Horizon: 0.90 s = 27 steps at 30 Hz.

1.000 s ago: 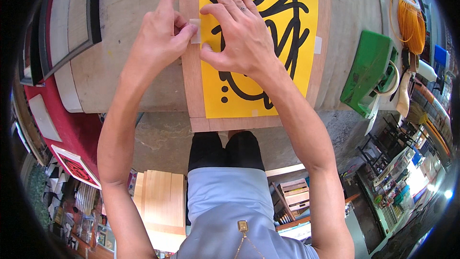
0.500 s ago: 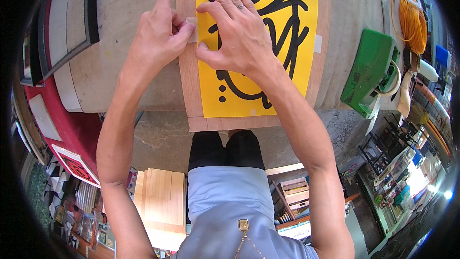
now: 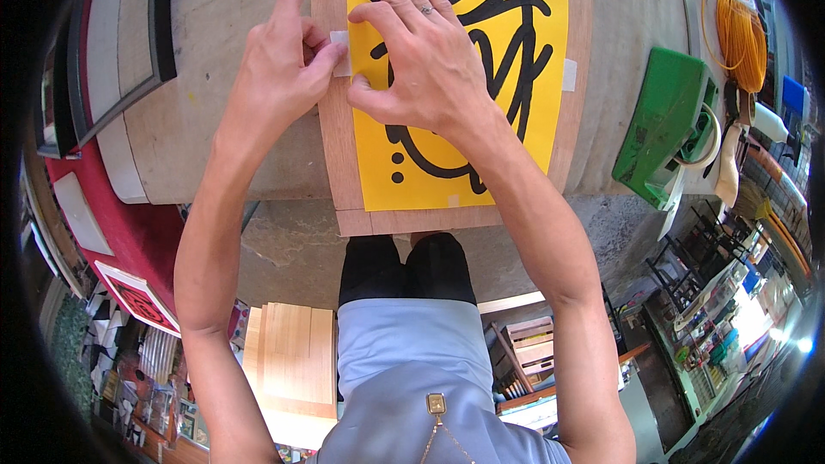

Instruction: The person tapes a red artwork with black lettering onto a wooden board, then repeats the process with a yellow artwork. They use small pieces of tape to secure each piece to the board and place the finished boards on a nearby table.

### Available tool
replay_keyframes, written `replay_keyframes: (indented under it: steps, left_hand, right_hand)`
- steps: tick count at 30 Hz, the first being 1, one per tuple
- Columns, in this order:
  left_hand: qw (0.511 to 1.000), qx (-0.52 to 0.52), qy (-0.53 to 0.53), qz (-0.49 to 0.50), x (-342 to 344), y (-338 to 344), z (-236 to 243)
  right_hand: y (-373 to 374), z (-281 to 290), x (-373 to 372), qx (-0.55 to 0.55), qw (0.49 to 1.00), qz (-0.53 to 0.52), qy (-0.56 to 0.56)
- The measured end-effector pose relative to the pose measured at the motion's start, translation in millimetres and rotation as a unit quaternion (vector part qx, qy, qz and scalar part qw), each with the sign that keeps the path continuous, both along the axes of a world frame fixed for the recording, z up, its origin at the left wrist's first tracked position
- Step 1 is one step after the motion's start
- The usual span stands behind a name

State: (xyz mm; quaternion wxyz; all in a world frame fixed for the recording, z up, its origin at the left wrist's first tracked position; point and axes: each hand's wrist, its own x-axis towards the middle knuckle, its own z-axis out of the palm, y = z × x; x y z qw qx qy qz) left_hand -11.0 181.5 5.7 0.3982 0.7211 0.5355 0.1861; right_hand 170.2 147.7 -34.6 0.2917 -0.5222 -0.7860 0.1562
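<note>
A yellow sheet [image 3: 430, 196] with bold black brush-like lines lies on a thin wooden board [image 3: 347, 221]. My right hand [image 3: 423, 60] rests flat over the sheet's left half, fingers spread, with a ring on one finger. Just left of it, my left hand [image 3: 288, 56] has its index finger raised and bent, while thumb and curled fingers close at a whitish piece of tape [image 3: 341, 53] on the sheet's left edge. Another tape piece [image 3: 569, 76] spans the right edge onto the board, and a small one [image 3: 454, 201] sits at the bottom edge.
The board overhangs the near edge of a grey worktable [image 3: 284, 163]. To the right stands a green tape dispenser [image 3: 657, 116], with a coil of orange cord [image 3: 741, 45] beyond it. Black-edged frames [image 3: 129, 34] lean in at the far left. Stacked wooden panels [image 3: 292, 352] are below.
Both hands stay almost in place. The left thumb has shifted slightly at the tape, and the whole view has moved a little.
</note>
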Motion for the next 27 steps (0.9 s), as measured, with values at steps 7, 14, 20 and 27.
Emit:
replay_keyframes:
  steps: [7, 14, 20, 27]
  left_hand:
    - [1.000, 0.013, -0.009, -0.003, -0.1, -1.0, 0.9]
    - [1.000, 0.017, 0.009, -0.004, 1.2, 0.6, 1.0]
    - [0.999, -0.027, 0.021, 0.005, 0.9, 2.3, 3.9]
    - [0.999, -0.030, 0.028, 0.003, -1.8, 4.0, 2.4]
  right_hand:
    - [-0.8, -1.9, -1.2, 0.007, 1.000, -0.007, 0.016]
    - [0.1, -0.5, -0.5, 0.011, 1.000, -0.007, 0.013]
    - [-2.1, -3.9, -2.1, 0.010, 1.000, -0.013, 0.010]
    - [-1.2, -2.7, -1.8, 0.010, 1.000, -0.011, 0.007]
